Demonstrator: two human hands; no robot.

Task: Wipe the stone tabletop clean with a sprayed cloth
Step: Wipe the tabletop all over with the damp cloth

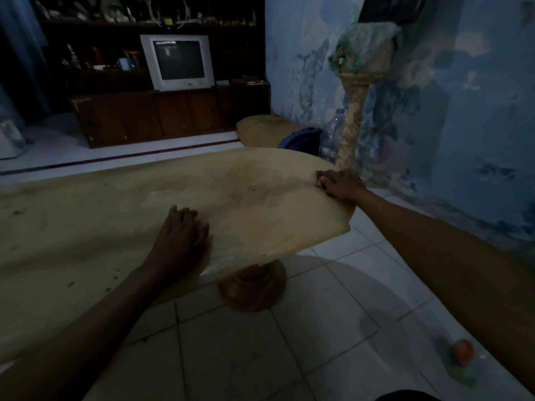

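Forearms: both enter from the bottom edge, at 7 and 5 o'clock, and reach up onto the table.
Left hand point(181, 233): rests palm down on the stone tabletop point(115, 215) near its front edge, close to frame centre; fingers lie together, slightly curled, holding nothing.
Right hand point(343, 185): lies at 2 o'clock, palm down at the right-hand rim of the slab; fingers are pressed together and flattened onto the cloth.
Cloth point(320, 179): small, dark, crumpled; only a scrap shows, protruding at 9 o'clock from under the right fingertips point(328, 180), touching the stone. The rest is hidden under the hand.
Tabletop surface: tan, irregular outline, spanning 9 o'clock to centre; dark specks are scattered at 8 o'clock, and a paler streaked patch lies between the two hands.
Pedestal point(252, 287): turned, round-footed, standing on the white tiled floor point(333, 299) below the slab's front edge.
Spray bottle point(463, 354): blurred object with an orange top on the floor at 4 o'clock; contents cannot be told.
Plastic bottle point(333, 134): clear, upright, at 1 o'clock behind the slab, just beside a woven stand point(351, 125); fill level cannot be told.
Television point(178, 62): sits in a dark wooden cabinet point(144, 117) at 11 o'clock.
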